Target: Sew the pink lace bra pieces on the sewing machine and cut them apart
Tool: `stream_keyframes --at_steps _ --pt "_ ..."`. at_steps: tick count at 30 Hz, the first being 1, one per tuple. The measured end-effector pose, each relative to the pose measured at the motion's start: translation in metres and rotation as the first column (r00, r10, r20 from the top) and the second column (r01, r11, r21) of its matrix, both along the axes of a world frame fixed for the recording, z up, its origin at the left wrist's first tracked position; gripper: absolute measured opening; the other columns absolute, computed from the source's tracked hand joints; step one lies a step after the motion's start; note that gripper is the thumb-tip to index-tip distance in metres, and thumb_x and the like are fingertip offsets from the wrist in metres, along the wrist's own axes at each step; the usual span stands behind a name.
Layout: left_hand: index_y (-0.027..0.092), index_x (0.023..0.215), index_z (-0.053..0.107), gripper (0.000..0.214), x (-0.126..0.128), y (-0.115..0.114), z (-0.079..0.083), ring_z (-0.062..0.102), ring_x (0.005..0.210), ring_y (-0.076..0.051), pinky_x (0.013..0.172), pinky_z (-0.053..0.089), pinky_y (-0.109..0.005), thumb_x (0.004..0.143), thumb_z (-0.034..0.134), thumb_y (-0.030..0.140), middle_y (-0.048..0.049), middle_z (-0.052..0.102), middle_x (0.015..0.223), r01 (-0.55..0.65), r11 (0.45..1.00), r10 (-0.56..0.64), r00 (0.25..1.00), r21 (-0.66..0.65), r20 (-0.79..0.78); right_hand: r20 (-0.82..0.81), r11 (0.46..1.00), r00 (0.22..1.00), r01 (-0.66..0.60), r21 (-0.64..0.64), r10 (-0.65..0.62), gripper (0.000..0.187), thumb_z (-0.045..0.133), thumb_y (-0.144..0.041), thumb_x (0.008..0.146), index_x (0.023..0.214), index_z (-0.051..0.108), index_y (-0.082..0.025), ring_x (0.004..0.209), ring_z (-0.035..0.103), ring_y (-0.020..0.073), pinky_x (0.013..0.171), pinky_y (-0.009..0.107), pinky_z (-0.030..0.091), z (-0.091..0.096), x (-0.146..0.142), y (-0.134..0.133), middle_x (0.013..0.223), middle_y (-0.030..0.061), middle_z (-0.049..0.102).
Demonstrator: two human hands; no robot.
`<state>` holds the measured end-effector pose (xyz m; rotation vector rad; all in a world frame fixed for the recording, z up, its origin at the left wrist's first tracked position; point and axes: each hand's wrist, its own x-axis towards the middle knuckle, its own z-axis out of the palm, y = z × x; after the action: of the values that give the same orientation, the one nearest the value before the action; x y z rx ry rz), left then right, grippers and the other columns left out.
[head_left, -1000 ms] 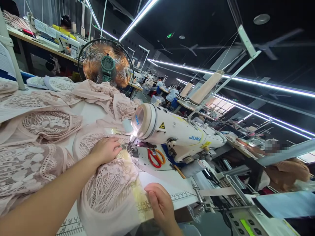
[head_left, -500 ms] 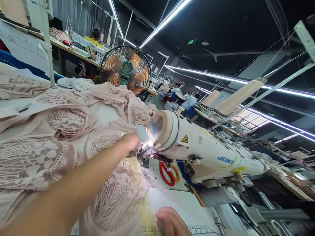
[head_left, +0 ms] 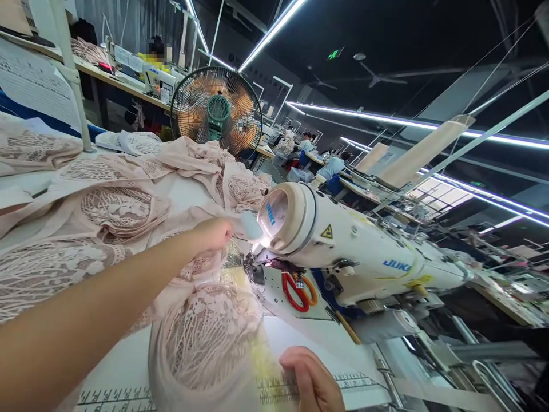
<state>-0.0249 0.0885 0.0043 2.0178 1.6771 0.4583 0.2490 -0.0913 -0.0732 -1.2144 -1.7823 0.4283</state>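
Note:
My left hand (head_left: 215, 233) is closed just left of the needle area of a white sewing machine (head_left: 355, 246), above the lace. What its fingers hold, if anything, is hidden. A pale beige lace bra piece (head_left: 210, 337) lies under the needle area and runs down toward me, with a yellowish translucent strip (head_left: 257, 349) along its right side. My right hand (head_left: 315, 377) is curled beside the strip's right edge, low in the view, fingers pressed together. I cannot make out what is in them. A rounded pale-blue piece (head_left: 250, 226) sits by the lit needle area.
Red-and-orange-handled scissors (head_left: 295, 292) lie beneath the machine arm. More beige lace pieces (head_left: 120, 212) cover the left of the table. A ruler scale (head_left: 115, 397) runs along the front. Behind stands a large fan (head_left: 218, 109); a person in yellow (head_left: 150, 63) sits farther back.
My left hand has drawn back left, away from the needle area. My right hand has shifted slightly right and up. The lace piece lies more spread out toward me, uncovering more ruler scale.

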Motion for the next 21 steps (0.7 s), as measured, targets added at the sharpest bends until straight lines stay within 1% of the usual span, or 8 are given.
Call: stream_keyframes --at_steps 2,5,7,9,14,17,19,21 --pt "0.020 0.069 0.063 0.015 -0.008 -0.009 0.000 0.061 0.063 -0.020 0.058 0.041 -0.028 0.073 0.048 0.021 -0.0026 0.065 0.063 0.017 1.000 -0.016 1.000 -0.025 0.026 0.024 1.000 1.000 -0.015 0.008 0.015 0.032 0.039 -0.027 0.095 0.073 0.061 -0.020 0.069 0.061 0.0173 0.062 0.027 0.049 0.001 0.002 0.001 0.073 0.0057 0.064" --pt "0.020 0.073 0.064 0.022 -0.017 -0.018 -0.009 0.060 0.055 -0.018 0.051 0.041 -0.026 0.075 0.042 0.023 -0.0008 0.063 0.057 0.019 0.997 -0.012 0.996 -0.080 0.084 0.086 0.997 0.994 -0.072 0.036 0.069 0.030 0.039 -0.023 0.095 0.074 0.060 -0.020 0.068 0.062 0.0156 0.060 0.025 0.050 0.003 0.004 0.004 0.073 0.0046 0.063" --pt "0.020 0.079 0.064 0.026 -0.021 -0.023 -0.016 0.061 0.055 -0.017 0.051 0.042 -0.025 0.076 0.039 0.023 -0.0009 0.063 0.059 0.018 0.994 -0.005 0.992 -0.103 0.124 0.110 0.995 0.991 -0.089 0.047 0.083 0.029 0.039 -0.021 0.094 0.074 0.060 -0.020 0.068 0.062 0.0154 0.059 0.024 0.050 0.005 0.004 0.005 0.072 0.0044 0.063" --pt "0.019 0.085 0.065 0.029 -0.024 -0.026 -0.021 0.063 0.058 -0.017 0.053 0.044 -0.024 0.077 0.037 0.023 -0.0011 0.064 0.061 0.016 0.994 0.001 0.988 -0.110 0.156 0.113 0.996 0.991 -0.075 0.048 0.070 0.029 0.039 -0.021 0.094 0.074 0.060 -0.020 0.068 0.062 0.0157 0.059 0.024 0.050 0.006 0.004 0.006 0.071 0.0046 0.064" --pt "0.019 0.085 0.064 0.027 -0.026 -0.027 -0.024 0.061 0.058 -0.018 0.054 0.044 -0.025 0.075 0.040 0.026 -0.0003 0.063 0.059 0.020 0.994 0.001 0.982 -0.109 0.186 0.108 0.997 0.993 -0.057 0.058 0.051 0.030 0.038 -0.022 0.094 0.072 0.059 -0.019 0.064 0.061 0.0161 0.055 0.025 0.050 0.010 -0.001 0.006 0.069 0.0051 0.064" --pt "0.020 0.083 0.065 0.025 -0.027 -0.026 -0.024 0.059 0.057 -0.018 0.054 0.042 -0.026 0.073 0.043 0.028 0.0000 0.064 0.063 0.017 0.999 -0.010 0.988 -0.041 0.155 0.094 0.997 0.995 -0.046 0.066 0.040 0.030 0.039 -0.022 0.094 0.072 0.059 -0.019 0.064 0.061 0.0153 0.055 0.024 0.049 0.012 -0.003 0.006 0.068 0.0042 0.063" --pt "0.021 0.086 0.067 0.028 -0.028 -0.026 -0.023 0.060 0.064 -0.017 0.059 0.044 -0.026 0.074 0.043 0.029 -0.0009 0.067 0.076 0.013 0.999 -0.019 0.991 0.048 0.133 0.083 0.998 0.996 -0.037 0.057 0.032 0.029 0.040 -0.023 0.093 0.072 0.060 -0.019 0.064 0.061 0.0148 0.056 0.024 0.048 0.012 -0.004 0.006 0.069 0.0036 0.063" --pt "0.023 0.089 0.068 0.031 -0.029 -0.029 -0.022 0.061 0.073 -0.018 0.066 0.045 -0.027 0.076 0.041 0.030 -0.0016 0.067 0.089 0.079 0.989 -0.089 0.993 0.124 0.078 0.062 0.999 0.998 -0.021 0.047 0.018 0.030 0.040 -0.023 0.093 0.072 0.060 -0.019 0.064 0.061 0.0144 0.057 0.024 0.048 0.012 -0.004 0.007 0.069 0.0033 0.063"
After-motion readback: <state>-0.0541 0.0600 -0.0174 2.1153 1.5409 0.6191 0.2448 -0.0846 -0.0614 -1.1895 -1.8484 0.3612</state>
